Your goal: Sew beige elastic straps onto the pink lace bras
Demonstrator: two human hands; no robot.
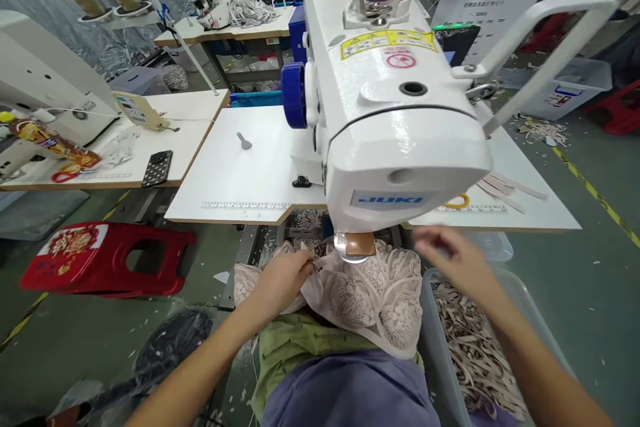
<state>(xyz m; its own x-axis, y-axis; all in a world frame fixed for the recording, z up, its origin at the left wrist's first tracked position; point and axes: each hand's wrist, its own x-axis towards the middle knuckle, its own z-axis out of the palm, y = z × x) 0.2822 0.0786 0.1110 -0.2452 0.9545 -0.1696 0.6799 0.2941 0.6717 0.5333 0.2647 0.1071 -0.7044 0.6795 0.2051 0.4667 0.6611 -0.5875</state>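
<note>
A beige lace bra (370, 293) lies over my lap beneath the head of a white JUKI sewing machine (400, 167). My left hand (285, 280) is closed on the bra's fabric, left of the machine's needle area, with its fingertips pinching an edge. Just right of the machine head, my right hand (457, 260) is raised above a bin, apart from the bra. Its fingers are loosely bent and a little blurred, the thumb stands apart, and no object shows between them. The machine's brown-and-metal guard (356, 245) hides the needle.
Below my right forearm stands a clear plastic bin (530, 300) of beige strips (475, 347). Beige straps (510, 190) and a yellow ring (457, 201) lie on the white table (240, 173). At left are a red stool (110, 257), a phone (157, 168) and scissors (67, 173).
</note>
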